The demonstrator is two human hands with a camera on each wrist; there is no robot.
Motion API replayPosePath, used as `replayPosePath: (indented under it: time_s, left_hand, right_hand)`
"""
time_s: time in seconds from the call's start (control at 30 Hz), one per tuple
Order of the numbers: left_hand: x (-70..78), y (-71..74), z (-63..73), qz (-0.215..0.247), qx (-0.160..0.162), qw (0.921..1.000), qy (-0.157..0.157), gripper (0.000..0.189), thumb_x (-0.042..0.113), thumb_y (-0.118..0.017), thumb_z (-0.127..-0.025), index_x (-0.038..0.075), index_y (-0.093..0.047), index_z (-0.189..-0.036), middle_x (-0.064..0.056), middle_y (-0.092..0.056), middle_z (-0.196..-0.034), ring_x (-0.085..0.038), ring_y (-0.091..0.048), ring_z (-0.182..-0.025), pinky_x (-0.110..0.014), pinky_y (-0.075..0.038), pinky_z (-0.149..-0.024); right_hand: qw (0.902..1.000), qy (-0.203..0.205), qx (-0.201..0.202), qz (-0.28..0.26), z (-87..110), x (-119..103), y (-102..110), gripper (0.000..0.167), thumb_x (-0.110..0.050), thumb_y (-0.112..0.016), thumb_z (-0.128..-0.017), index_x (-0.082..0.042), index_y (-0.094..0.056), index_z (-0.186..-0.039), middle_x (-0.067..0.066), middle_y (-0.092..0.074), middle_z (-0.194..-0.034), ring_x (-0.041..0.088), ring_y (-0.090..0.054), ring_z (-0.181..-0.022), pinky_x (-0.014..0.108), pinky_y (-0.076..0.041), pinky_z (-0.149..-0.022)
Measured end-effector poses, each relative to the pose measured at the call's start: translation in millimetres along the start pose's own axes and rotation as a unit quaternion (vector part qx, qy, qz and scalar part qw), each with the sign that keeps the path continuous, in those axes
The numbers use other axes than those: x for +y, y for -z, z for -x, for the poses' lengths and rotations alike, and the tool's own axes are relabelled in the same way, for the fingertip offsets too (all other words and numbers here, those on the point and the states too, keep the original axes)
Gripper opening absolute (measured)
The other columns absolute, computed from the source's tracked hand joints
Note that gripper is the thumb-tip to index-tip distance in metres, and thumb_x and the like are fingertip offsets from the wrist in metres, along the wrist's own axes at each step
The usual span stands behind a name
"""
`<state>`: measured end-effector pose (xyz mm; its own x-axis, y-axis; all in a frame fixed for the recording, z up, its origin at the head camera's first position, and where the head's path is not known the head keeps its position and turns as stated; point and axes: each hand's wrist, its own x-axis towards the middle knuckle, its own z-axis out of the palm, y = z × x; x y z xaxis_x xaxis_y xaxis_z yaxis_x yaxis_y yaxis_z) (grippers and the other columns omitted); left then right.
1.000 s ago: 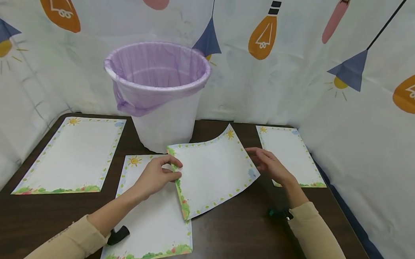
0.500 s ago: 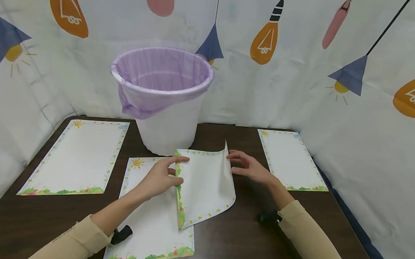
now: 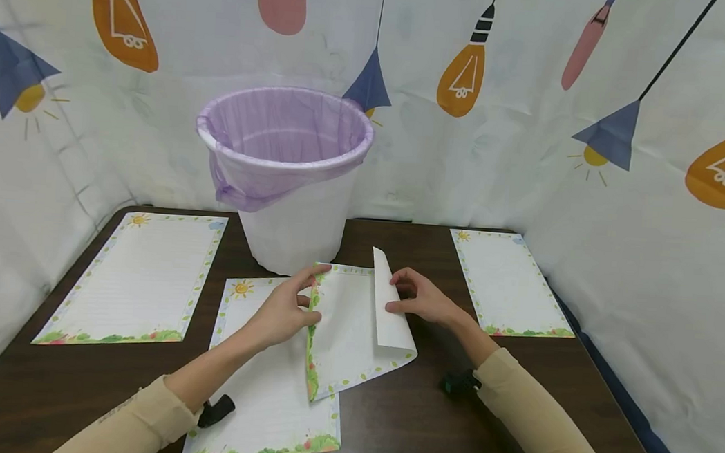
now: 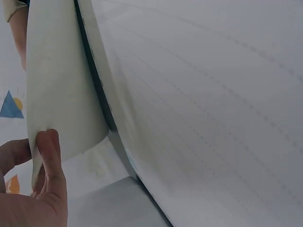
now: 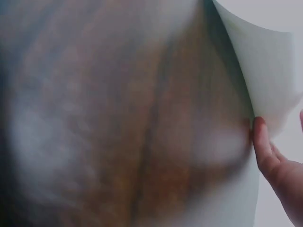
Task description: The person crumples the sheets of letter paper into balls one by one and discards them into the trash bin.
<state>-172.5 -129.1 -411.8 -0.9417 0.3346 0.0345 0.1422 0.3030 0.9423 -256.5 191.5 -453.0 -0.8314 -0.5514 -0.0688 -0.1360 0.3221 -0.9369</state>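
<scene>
A lined sheet of letter paper (image 3: pixel 344 322) with a printed leafy border is held up at mid-table, overlapping another sheet lying beneath. My left hand (image 3: pixel 281 313) pinches its green-bordered left edge between thumb and fingers. The sheet's right part bends over to the left, and its plain white back (image 3: pixel 387 330) shows. Against that back rest the fingertips of my right hand (image 3: pixel 425 298), pushing it over. In the left wrist view the fingers (image 4: pixel 49 156) lie on both sides of the paper; in the right wrist view one fairly straight finger (image 5: pixel 260 137) touches the curled sheet.
Under the held sheet lies a matching sheet (image 3: pixel 253 386). Others lie flat at the left (image 3: pixel 141 275) and the far right (image 3: pixel 515 284) of the dark table (image 3: pixel 400 423). A white bin (image 3: pixel 294 222) with a purple liner (image 3: pixel 269 117) stands at the back, before a printed curtain (image 3: pixel 528 167).
My right hand has moved left from beside the sheet and bent its right side up and over. The left hand keeps its grip, shifting slightly right. The view has shifted slightly.
</scene>
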Motion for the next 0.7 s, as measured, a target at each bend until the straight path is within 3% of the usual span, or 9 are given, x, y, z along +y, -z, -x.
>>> replayPosePath:
  time_s: [0.17, 0.23, 0.43, 0.6, 0.7]
  left_hand:
    - [-1.3, -1.6, -1.4, 0.045, 0.001, 0.9990, 0.005, 0.104, -0.013, -0.064, -0.087, 0.023, -0.008, -0.167, -0.030, -0.032, -0.158, -0.028, -0.064, -0.101, -0.029, -0.050, -0.064]
    - [-1.4, -3.7, -1.5, 0.050, 0.003, 0.9987, 0.003, 0.101, -0.014, -0.064, -0.087, 0.018, -0.010, -0.166, -0.029, -0.038, -0.156, -0.029, -0.066, -0.103, -0.028, -0.053, -0.068]
    - [-1.4, -7.0, -1.4, 0.067, 0.003, 0.9977, -0.006, 0.071, -0.016, -0.063, -0.087, -0.003, -0.037, -0.152, -0.027, -0.052, -0.145, -0.032, -0.069, -0.102, -0.028, -0.056, -0.077]
    - [-0.9, -6.6, -1.7, 0.079, 0.008, 0.9968, -0.011, 0.064, -0.015, -0.062, -0.089, -0.003, -0.041, -0.149, -0.026, -0.053, -0.145, -0.031, -0.068, -0.101, -0.028, -0.056, -0.078]
    - [0.0, -6.6, -1.3, 0.087, 0.010, 0.9961, -0.008, 0.065, -0.014, -0.063, -0.090, -0.002, -0.040, -0.150, -0.025, -0.052, -0.147, -0.029, -0.068, -0.101, -0.028, -0.056, -0.079]
  right_hand:
    - [0.9997, 0.013, -0.016, -0.012, -0.1, -0.6, -4.2, 0.049, -0.008, -0.081, -0.089, -0.006, -0.055, -0.131, 0.014, -0.032, -0.161, 0.041, -0.042, -0.140, 0.048, -0.053, -0.094]
    - [0.9995, 0.013, -0.026, -0.014, -0.1, -0.5, -5.6, 0.050, -0.009, -0.080, -0.091, -0.007, -0.055, -0.134, 0.013, -0.025, -0.165, 0.041, -0.038, -0.143, 0.050, -0.052, -0.096]
    - [0.9991, 0.009, -0.039, -0.013, 2.5, -3.0, -8.8, 0.048, -0.017, -0.070, -0.100, -0.012, -0.053, -0.145, 0.011, -0.035, -0.160, 0.036, -0.038, -0.144, 0.052, -0.047, -0.104]
    - [0.9982, 0.022, -0.038, -0.041, 3.0, -2.7, -9.4, 0.047, -0.014, -0.066, -0.102, -0.010, -0.052, -0.147, 0.010, -0.021, -0.168, 0.041, -0.036, -0.144, 0.057, -0.042, -0.108]
    - [0.9965, 0.028, -0.045, -0.064, 2.3, -2.9, -12.3, 0.050, -0.008, -0.068, -0.100, -0.008, -0.050, -0.147, 0.014, -0.026, -0.164, 0.042, -0.041, -0.140, 0.055, -0.047, -0.103]
